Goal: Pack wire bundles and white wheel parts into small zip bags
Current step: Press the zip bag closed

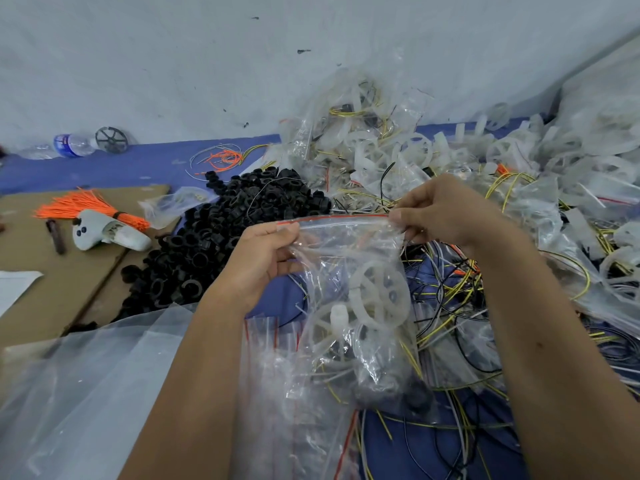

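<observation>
Zip bag [349,258], clear with a red strip along its mouth, held up over the near middle of the bench [138,168]. Left hand [258,261] pinches the left end of the mouth; right hand [446,213] pinches the right end, so the strip is stretched level between them. Inside the bag hang two white wheels [377,294] above a wire bundle [388,379]. Loose wires [450,306], yellow, black and white, lie beneath and to the right. Filled bags [374,133] are heaped at the far right against the wall. Black rings [225,233] form a pile left of the hands. Empty bags [273,375] lie at the near edge. Orange ties [83,206] and a white controller [110,232] rest on cardboard [41,292] at the left edge.
</observation>
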A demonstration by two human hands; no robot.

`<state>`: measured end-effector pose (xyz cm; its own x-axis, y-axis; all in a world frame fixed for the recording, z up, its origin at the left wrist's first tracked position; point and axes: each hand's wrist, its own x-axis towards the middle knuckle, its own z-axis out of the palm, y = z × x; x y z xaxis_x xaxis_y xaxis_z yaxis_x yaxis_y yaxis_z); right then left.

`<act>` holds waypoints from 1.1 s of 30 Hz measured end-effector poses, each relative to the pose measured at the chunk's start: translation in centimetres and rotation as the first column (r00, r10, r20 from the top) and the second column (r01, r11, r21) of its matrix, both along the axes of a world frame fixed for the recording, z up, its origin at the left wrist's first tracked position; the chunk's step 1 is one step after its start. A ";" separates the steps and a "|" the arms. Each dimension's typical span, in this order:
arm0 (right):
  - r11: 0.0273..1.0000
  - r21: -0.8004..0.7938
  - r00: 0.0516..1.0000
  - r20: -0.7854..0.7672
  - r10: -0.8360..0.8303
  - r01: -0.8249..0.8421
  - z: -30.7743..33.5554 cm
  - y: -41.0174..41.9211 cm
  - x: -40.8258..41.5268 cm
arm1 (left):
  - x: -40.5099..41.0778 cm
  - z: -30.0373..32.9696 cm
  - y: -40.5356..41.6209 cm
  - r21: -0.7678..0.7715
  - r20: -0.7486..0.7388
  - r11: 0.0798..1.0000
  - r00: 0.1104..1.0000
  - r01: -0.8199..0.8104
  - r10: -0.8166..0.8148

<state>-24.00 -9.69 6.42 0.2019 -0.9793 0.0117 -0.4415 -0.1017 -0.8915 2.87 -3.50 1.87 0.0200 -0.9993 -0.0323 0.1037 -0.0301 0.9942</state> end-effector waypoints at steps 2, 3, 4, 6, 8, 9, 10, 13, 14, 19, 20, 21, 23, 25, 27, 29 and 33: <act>0.994 -0.077 0.996 0.049 -0.073 0.077 -0.4 -0.2 0.7 | 0.3 -0.1 0.1 0.020 0.058 1.000 0.998 0.012 -0.014; 0.988 -0.115 0.993 0.082 -0.089 0.098 -0.5 -0.2 1.3 | 0.2 -0.1 0.0 0.024 0.083 1.000 0.996 -0.018 0.015; 0.982 -0.159 0.990 0.105 -0.090 0.106 -0.5 -0.2 1.8 | 0.1 -0.2 -0.1 0.000 0.121 0.997 0.990 -0.072 0.072; 0.967 -0.238 0.990 0.123 -0.066 0.094 -0.5 -0.1 2.8 | -0.3 -0.1 -0.5 -0.162 0.270 0.961 0.927 -0.223 0.260; 0.953 -0.301 0.991 0.131 -0.006 0.045 -0.2 0.1 3.4 | -0.8 0.5 -0.7 -0.414 0.439 0.864 0.769 -0.286 0.465; 0.946 -0.324 0.990 0.135 0.040 0.006 0.0 0.3 3.7 | -1.1 0.9 -0.7 -0.516 0.483 0.819 0.704 -0.252 0.521; 0.940 -0.339 0.986 0.144 0.087 -0.034 0.3 0.6 4.0 | -1.5 1.3 -0.7 -0.582 0.500 0.789 0.679 -0.196 0.538; 0.916 -0.383 0.962 0.183 0.201 -0.119 1.0 1.3 4.7 | -3.2 2.4 -0.6 -0.631 0.528 0.775 0.713 -0.033 0.460; 0.908 -0.397 0.956 0.190 0.222 -0.132 1.2 1.5 5.0 | -3.9 2.5 -0.5 -0.622 0.535 0.783 0.737 0.015 0.412; 0.929 -0.350 0.953 0.221 0.209 -0.122 1.1 1.8 4.4 | -4.9 1.9 -0.7 -0.572 0.502 0.820 0.802 0.028 0.323; 0.937 -0.323 0.951 0.221 0.214 -0.136 1.0 1.8 4.1 | -4.8 1.8 -0.8 -0.558 0.508 0.830 0.797 0.016 0.326; 0.941 -0.300 0.950 0.215 0.227 -0.156 1.0 1.7 3.9 | -4.8 1.7 -0.8 -0.544 0.513 0.839 0.794 0.005 0.328; 0.940 -0.284 0.949 0.197 0.248 -0.187 0.8 1.7 3.5 | -4.8 1.7 -0.9 -0.522 0.522 0.853 0.789 -0.006 0.324; 0.938 -0.290 0.952 0.176 0.249 -0.192 0.8 1.8 3.5 | -4.7 1.8 -0.8 -0.505 0.514 0.863 0.804 0.004 0.298; 0.939 -0.296 0.962 0.154 0.226 -0.173 0.7 1.7 3.5 | -4.3 1.9 -0.7 -0.478 0.508 0.878 0.823 0.026 0.253; 0.943 -0.300 0.975 0.121 0.186 -0.142 0.5 1.4 3.5 | -3.5 1.9 -0.6 -0.433 0.545 0.900 0.807 0.038 0.228; 0.945 -0.317 0.990 0.084 0.116 -0.084 0.0 1.0 3.2 | -1.8 1.8 -0.4 -0.351 0.569 0.936 0.799 0.022 0.195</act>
<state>-20.77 -8.73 6.44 0.2805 -0.8980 0.3389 -0.3246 -0.4210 -0.8470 1.06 -3.94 3.67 0.0133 -0.9410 0.3381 -0.5152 0.2833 0.8089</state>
